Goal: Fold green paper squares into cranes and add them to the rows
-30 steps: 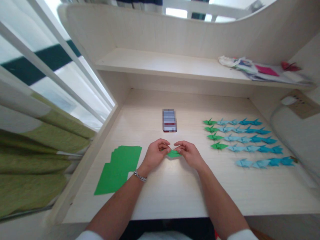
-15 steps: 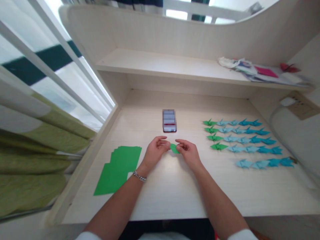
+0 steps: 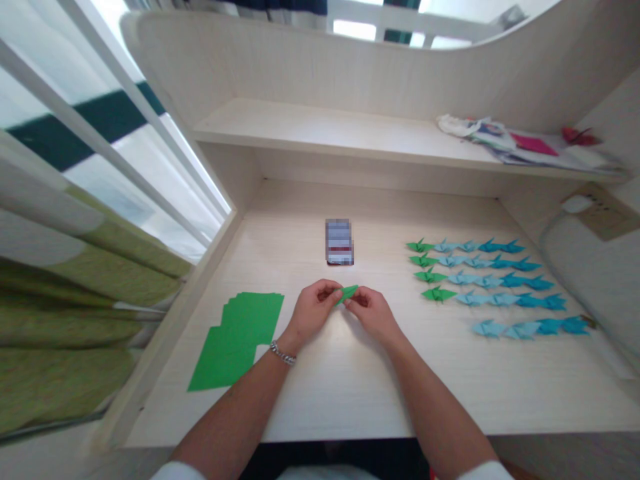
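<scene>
The desk point(image 3: 330, 393) was pale wood; the folded paper point(image 3: 349, 293) was just this side of the phone point(image 3: 339, 241), pinched at its ends by left hand point(image 3: 315, 307) and right hand point(image 3: 373, 312) fingertips; seemed super light, crisp, easily crushed, so edges looked safest to hold.

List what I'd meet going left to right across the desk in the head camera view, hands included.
Green sheets → left hand → folded paper → right hand → green cranes → blue cranes.
</scene>
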`<state>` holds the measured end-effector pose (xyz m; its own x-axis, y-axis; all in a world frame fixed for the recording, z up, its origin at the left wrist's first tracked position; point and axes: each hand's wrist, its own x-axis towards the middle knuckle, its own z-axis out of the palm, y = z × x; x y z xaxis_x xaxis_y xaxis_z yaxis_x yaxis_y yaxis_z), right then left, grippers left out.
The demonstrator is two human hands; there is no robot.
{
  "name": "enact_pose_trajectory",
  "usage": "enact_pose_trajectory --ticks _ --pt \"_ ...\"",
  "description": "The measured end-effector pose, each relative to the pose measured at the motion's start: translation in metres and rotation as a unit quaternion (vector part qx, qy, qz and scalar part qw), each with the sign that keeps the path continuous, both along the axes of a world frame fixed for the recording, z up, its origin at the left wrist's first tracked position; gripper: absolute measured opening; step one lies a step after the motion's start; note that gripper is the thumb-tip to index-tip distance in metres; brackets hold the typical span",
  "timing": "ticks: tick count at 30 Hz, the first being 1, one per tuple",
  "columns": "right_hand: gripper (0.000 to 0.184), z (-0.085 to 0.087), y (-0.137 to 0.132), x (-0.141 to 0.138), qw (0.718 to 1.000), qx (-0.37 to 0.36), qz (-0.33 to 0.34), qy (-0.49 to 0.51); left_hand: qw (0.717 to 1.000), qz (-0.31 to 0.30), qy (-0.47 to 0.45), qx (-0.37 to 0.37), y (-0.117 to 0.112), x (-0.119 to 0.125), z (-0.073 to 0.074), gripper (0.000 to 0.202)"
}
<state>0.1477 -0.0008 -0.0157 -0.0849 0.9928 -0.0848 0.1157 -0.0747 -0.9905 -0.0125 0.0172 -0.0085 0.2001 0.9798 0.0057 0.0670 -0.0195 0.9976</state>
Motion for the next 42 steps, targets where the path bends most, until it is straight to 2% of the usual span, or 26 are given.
enact_pose_trajectory --ticks 4,7,13,18,28,32,36,42 --pt "0.010 0.003 0.001 0.002 0.999 -0.032 -0.009 0.016 0.998 -0.007 -0.046 -0.037 -0.002 0.001 0.002 0.033" --pt "0.013 0.005 0.002 0.003 0.998 -0.046 -0.025 0.044 0.997 0.010 -0.058 -0.041 -0.002 0.001 0.001 0.039" --pt "0.032 0.013 0.002 0.010 0.999 0.038 -0.038 0.009 0.999 0.008 -0.013 -0.028 -0.001 -0.001 0.002 0.033" --pt "0.024 0.011 -0.001 0.008 0.995 0.081 -0.034 -0.049 1.000 0.004 0.009 -0.004 -0.003 -0.001 0.004 0.036" --pt "0.019 0.017 -0.005 0.003 0.989 0.121 -0.065 -0.056 0.999 0.040 0.011 0.001 -0.003 0.000 0.007 0.033" --pt "0.016 0.015 -0.004 0.002 0.991 0.099 -0.074 -0.041 0.999 0.032 0.009 0.009 -0.003 0.000 0.008 0.028" --pt "0.016 0.014 -0.003 0.004 0.996 0.074 -0.042 -0.034 0.999 -0.014 0.037 0.012 -0.003 -0.001 0.007 0.021" --pt "0.016 0.013 0.000 0.009 1.000 0.019 -0.007 -0.012 0.997 -0.057 0.013 -0.042 -0.003 0.000 0.009 0.018"
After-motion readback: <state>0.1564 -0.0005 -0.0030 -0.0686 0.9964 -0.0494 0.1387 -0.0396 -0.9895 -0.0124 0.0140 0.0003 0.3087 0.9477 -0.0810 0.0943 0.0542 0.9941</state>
